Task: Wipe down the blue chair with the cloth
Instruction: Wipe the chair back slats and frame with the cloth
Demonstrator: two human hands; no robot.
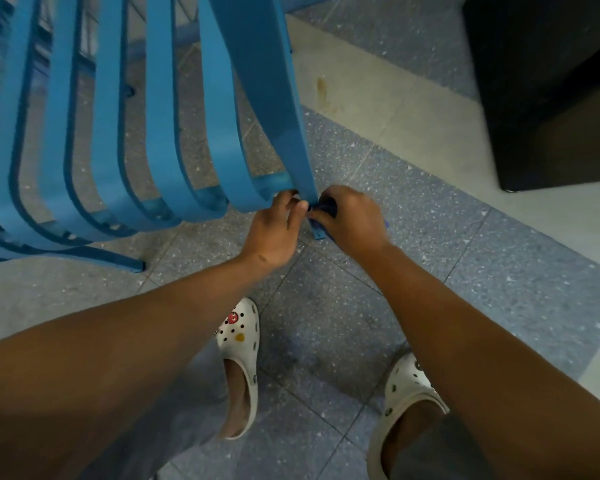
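Dim, even indoor light leaves soft shadows on the speckled grey tiled floor [326, 327], the slatted blue metal chair [160, 109] bows with wide-angle distortion at far left, and the whole view is slightly soft, smeared nearest the edges.

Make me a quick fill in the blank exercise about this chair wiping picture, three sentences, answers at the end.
1. The right hand grips a dark blue ____ against the chair.
2. The chair's colour is ____.
3. The person wears white ____ on both feet.

Missing words: cloth; blue; clogs
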